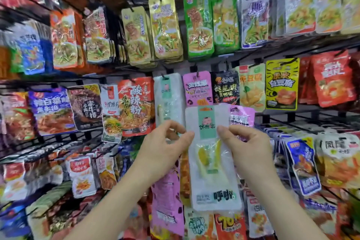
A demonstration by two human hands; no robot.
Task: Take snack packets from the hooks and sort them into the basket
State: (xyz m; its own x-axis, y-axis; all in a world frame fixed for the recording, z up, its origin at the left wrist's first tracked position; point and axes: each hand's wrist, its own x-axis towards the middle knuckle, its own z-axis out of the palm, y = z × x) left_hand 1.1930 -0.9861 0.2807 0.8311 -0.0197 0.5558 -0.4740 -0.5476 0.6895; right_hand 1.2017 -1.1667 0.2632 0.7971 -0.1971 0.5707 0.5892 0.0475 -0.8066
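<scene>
A clear white snack packet [211, 161] with a green label and yellow pieces inside hangs upright between my hands, in front of the display rack. My left hand [165, 148] pinches its left edge near the top. My right hand [245, 144] grips its right edge, together with a pink packet [242, 116] tucked behind it. More clear white packets [168, 93] of the same kind hang on a hook just up and left. No basket is in view.
Black wire hooks in several rows carry packed snack packets: gold [165, 27] and green [198, 23] ones above, pink [197, 87], black [226, 87] and yellow [281, 84] ones at hand height, and more pink [167, 198] and blue [303, 165] ones below my wrists.
</scene>
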